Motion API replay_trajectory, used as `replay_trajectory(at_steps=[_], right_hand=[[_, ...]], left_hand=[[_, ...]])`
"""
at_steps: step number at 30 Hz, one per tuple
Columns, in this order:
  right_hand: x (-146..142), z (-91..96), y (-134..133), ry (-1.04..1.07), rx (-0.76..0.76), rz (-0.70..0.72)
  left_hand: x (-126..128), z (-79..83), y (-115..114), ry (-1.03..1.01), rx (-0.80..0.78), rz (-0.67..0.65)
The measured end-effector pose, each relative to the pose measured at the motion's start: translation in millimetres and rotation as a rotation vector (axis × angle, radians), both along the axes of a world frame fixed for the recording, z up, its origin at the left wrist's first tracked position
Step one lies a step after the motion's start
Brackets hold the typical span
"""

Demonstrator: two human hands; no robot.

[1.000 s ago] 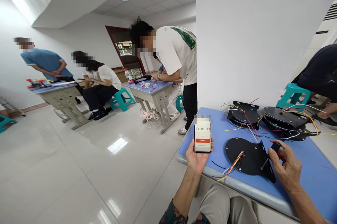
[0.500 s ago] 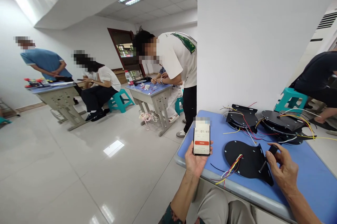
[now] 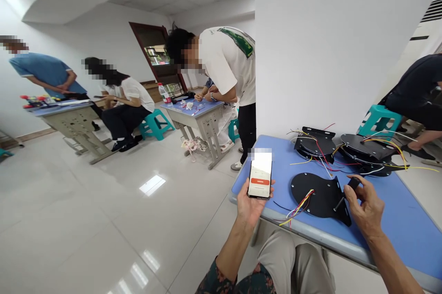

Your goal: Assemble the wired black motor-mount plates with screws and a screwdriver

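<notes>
My left hand (image 3: pixel 249 204) is closed around a smartphone (image 3: pixel 260 174), screen towards me, over the left edge of the blue-topped table (image 3: pixel 397 234). A red bar crosses the lit screen. The fingers of my right hand (image 3: pixel 366 204) are wrapped round the black handle of a screwdriver (image 3: pixel 352 184). Its shaft slants down and left, with the tip at a black round plate (image 3: pixel 316 193) that has a bent, slotted edge. Red, yellow, white and dark wires (image 3: pixel 301 206) come out of the plate's middle and trail over the table's front edge.
Two stacks of similar black plates, a left stack (image 3: pixel 315 144) and a right stack (image 3: pixel 369 149), lie at the back with loose wires. Behind them rises a white wall (image 3: pixel 331 45). A person in a white shirt (image 3: pixel 224 54) bends over another table (image 3: pixel 193 110). Teal stools (image 3: pixel 380 120) stand around.
The view has shifted slightly, so the table and hands sit a little higher and further left. Glare now covers the timer digits on the phone. Both hands keep their holds.
</notes>
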State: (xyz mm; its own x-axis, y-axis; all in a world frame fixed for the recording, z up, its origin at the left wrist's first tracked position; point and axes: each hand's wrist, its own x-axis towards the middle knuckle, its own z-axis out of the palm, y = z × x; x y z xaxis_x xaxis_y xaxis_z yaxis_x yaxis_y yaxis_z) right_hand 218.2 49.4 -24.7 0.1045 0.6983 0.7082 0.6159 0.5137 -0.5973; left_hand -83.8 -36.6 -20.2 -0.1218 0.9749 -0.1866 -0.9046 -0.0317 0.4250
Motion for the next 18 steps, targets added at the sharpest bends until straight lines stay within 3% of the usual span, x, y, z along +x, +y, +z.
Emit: replay_trajectory(at_steps=[9,18], right_hand=[[5.2,-5.8,5.6,-0.021,-0.001,-0.068],[5.5,-7.4,6.7,-0.01,-0.041,-0.075]], left_hand=[[-21.8,-2.2,-70.2,-0.023,-0.175,-0.034],[-25.1,-4.1,-77.2,-0.117,-0.338,-0.067]])
